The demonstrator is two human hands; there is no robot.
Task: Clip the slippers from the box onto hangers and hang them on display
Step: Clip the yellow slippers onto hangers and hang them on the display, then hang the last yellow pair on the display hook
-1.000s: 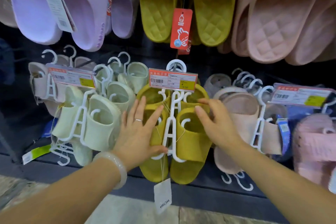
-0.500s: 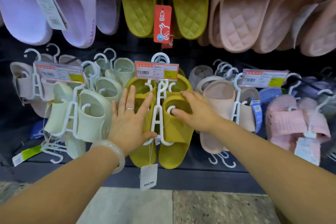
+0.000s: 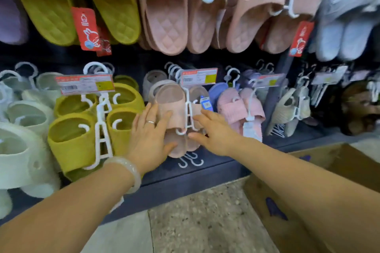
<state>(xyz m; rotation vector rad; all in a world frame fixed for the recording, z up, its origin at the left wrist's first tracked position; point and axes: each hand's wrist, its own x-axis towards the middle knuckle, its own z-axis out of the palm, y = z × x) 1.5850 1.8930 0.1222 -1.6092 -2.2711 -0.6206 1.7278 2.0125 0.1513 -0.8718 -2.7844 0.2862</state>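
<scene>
On the lower row of the display wall (image 3: 205,167), near its middle, hangs a pair of dusty-pink slippers (image 3: 171,107) clipped to a white hanger (image 3: 188,109). The left hand (image 3: 151,135) lies flat against the left slipper, fingers straight and spread (a ring on one finger, a pale bangle (image 3: 128,172) at the wrist). The right hand (image 3: 213,131) reaches in from the right with loose, extended fingers near the hanger's lower hooks; blur makes it hard to tell whether they touch it.

Just left hang mustard-yellow slippers (image 3: 74,141) under a price tag (image 3: 85,84), then pale green ones (image 3: 22,160) at the left edge. To the right are fuzzy pink slippers (image 3: 240,107). The upper row carries larger yellow and pink pairs with red tags (image 3: 86,28). A cardboard box (image 3: 337,162) sits on the floor at lower right, partly hidden by the right forearm.
</scene>
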